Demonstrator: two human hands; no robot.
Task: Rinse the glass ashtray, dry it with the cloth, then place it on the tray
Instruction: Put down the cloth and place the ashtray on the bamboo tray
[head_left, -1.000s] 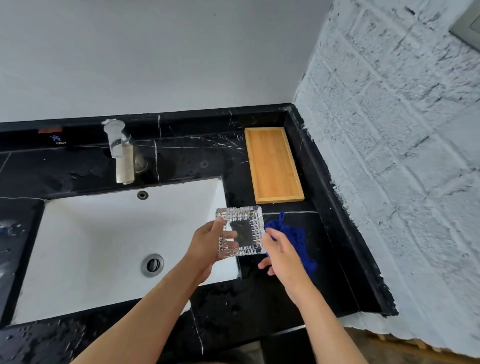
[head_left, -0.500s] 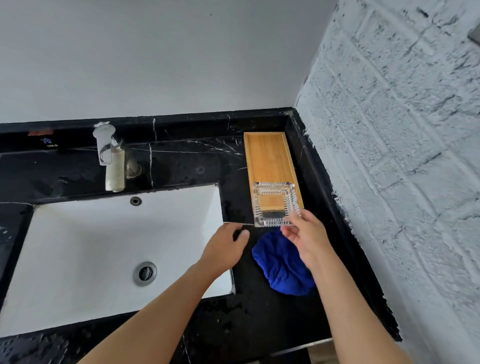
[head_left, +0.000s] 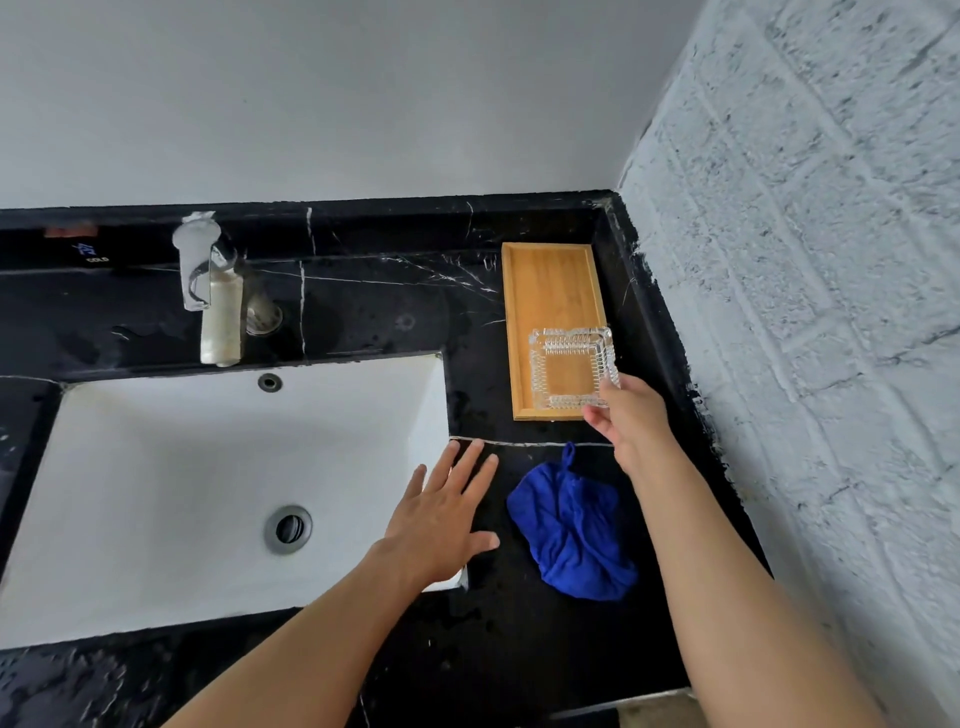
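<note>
The square cut-glass ashtray (head_left: 571, 366) sits over the near end of the wooden tray (head_left: 550, 280) at the counter's back right. My right hand (head_left: 631, 421) grips the ashtray's near right corner with thumb and fingers. I cannot tell whether the ashtray rests on the tray or hovers just above it. The blue cloth (head_left: 574, 530) lies crumpled on the black counter, below the tray and left of my right forearm. My left hand (head_left: 441, 519) is flat with fingers spread over the sink's right rim, holding nothing.
A white rectangular sink (head_left: 182, 483) with a drain fills the left. The faucet (head_left: 210, 291) stands behind it. The wet black marble counter (head_left: 467, 649) ends at a white brick wall (head_left: 805, 312) on the right and a grey wall behind.
My right hand took the ashtray from my left and carried it away from the sink over the tray's near end. The cloth was dropped on the counter. My left hand let go and opened.
</note>
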